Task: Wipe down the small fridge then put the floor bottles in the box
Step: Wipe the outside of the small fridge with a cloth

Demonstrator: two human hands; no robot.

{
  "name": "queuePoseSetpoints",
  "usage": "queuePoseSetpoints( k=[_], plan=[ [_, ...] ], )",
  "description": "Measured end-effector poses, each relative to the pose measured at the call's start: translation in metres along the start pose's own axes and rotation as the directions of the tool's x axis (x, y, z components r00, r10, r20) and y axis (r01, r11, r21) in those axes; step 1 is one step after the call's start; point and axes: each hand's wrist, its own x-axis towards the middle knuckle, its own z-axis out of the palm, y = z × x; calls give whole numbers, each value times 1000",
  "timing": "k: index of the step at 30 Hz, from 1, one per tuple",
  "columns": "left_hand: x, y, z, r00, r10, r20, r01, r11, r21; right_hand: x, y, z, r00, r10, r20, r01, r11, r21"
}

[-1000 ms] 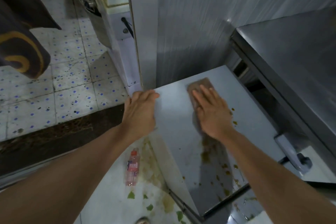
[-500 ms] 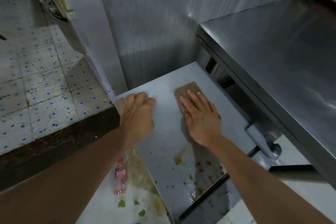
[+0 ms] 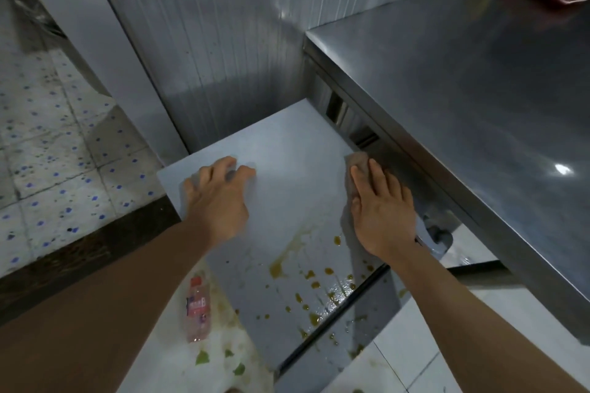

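**Cloth pressed flat on the stained fridge top**

The small fridge [image 3: 287, 195] sits low in a corner, its top a smooth, pale grey, flat rectangle, spattered with yellow-brown stains [image 3: 306, 277] along the near edge. A brownish cloth [image 3: 354, 166] lies at the top's right side, close under the bench edge. The right hand [image 3: 381, 210] presses it down with straight fingers, covering most of it. The left hand [image 3: 217, 198] rests on the top's far left part, fingers lightly bent and spread, holding nothing.

On the white floor left of the fridge lies a clear plastic bottle [image 3: 198, 309] with a pink label and red cap, on its side, among smears and green leaf scraps [image 3: 201, 357].

To the right stands a steel bench [image 3: 463, 99], brushed and glossy. A ribbed metal wall [image 3: 223, 41] rises behind. Far left, speckled floor tiles [image 3: 48, 153] carry blue dots.
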Motion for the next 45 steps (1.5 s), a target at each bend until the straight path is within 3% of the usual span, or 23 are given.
queuePoseSetpoints(
  k=[7, 10, 14, 17, 19, 22, 24, 26, 30, 34, 36, 39, 41, 45],
  plan=[
    [-5, -6, 0, 998, 67, 5, -67, 998, 4, 38, -11, 1, 1000, -16, -8, 17, 993, 118],
    [-14, -13, -2, 992, 126, -34, -125, 992, 29, 2, -40, 8, 992, -124, -13, 125, 989, 79],
    [-45, -31, -7, 979, 122, -164, -115, 992, 51, -63, -100, 12, 951, -309, -27, 309, 937, 164],
    [-65, -43, -3, 974, 118, -193, -115, 993, 25, -70, -98, 10, 908, -417, -26, 416, 896, 155],
    [-67, -47, 1, 980, 89, -176, -88, 996, 11, -52, -74, 10, 918, -395, -37, 397, 914, 82],
    [-64, -51, 5, 987, 53, -152, -56, 998, -13, -15, -44, 9, 992, -128, 9, 127, 991, 50],
    [-63, -55, 7, 987, 61, -150, -67, 997, -35, -13, -51, 8, 1000, -12, -6, 12, 996, 93],
    [-62, -58, 7, 986, 66, -154, -78, 994, -78, -30, -81, 9, 998, -57, -19, 59, 989, 136],
    [-62, -62, 3, 986, 108, -128, -124, 984, -131, -87, -146, 10, 954, -298, 14, 290, 938, 188],
    [-64, -71, -2, 986, 155, -63, -165, 969, -184, -104, -140, 5, 865, -501, 29, 484, 849, 213],
    [-69, -75, -3, 983, 166, -74, -178, 964, -198, -98, -122, 2, 880, -476, 5, 468, 867, 171],
    [-82, -78, -1, 979, 176, -106, -195, 958, -212, -91, -111, 3, 967, -255, -1, 254, 962, 100],
    [-87, -81, -1, 978, 174, -119, -198, 949, -245, -97, -126, 7, 983, -186, 6, 185, 978, 101],
    [-93, -89, -2, 985, 89, -147, -128, 951, -282, -108, -179, 14, 957, -288, -14, 287, 945, 156]
  ],
)
